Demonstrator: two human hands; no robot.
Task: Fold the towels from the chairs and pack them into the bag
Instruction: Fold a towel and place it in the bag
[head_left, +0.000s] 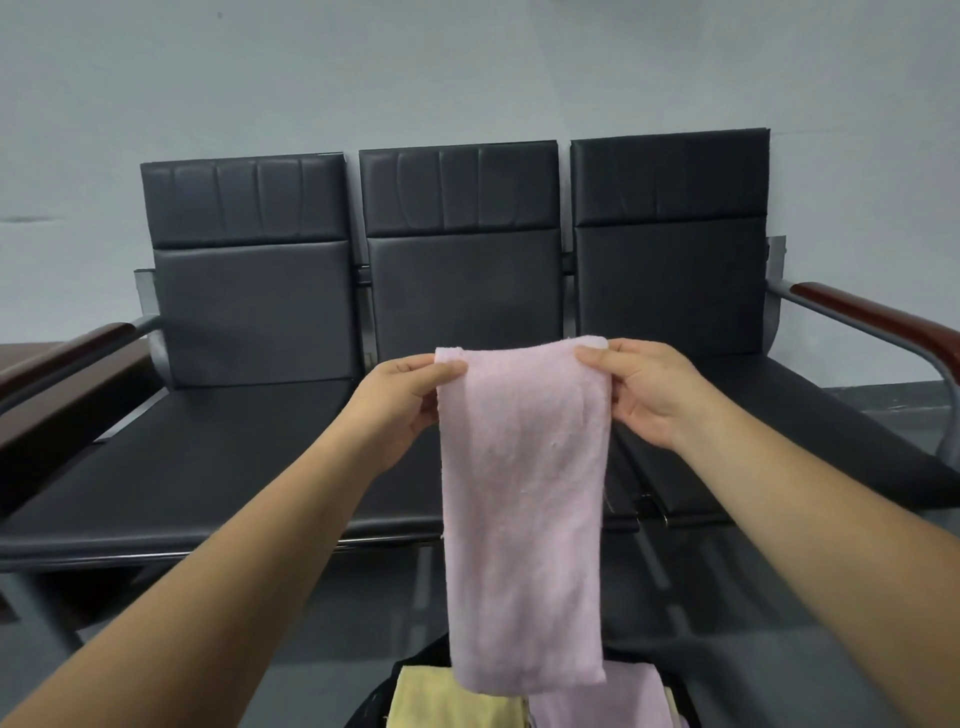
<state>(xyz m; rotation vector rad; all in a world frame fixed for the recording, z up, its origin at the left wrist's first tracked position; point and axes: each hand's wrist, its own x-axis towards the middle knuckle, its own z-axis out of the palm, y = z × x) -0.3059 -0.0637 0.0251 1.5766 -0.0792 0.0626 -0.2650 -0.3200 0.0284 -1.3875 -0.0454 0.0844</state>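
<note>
A pink towel (523, 499) hangs lengthwise in front of me, folded into a narrow strip. My left hand (400, 400) pinches its top left corner and my right hand (641, 387) pinches its top right corner, both at the same height. The towel's lower end dangles just over a black bag (371, 704) at the bottom of the view. Inside the bag lie a folded yellow towel (447, 701) and another pink towel (618, 699). Behind stands a row of three black chairs (457, 249); no towels show on their seats.
The chairs have brown wooden armrests, one at the left end (67, 353) and one at the right end (883, 322). A plain grey wall rises behind them. Dark floor lies under the seats around the bag.
</note>
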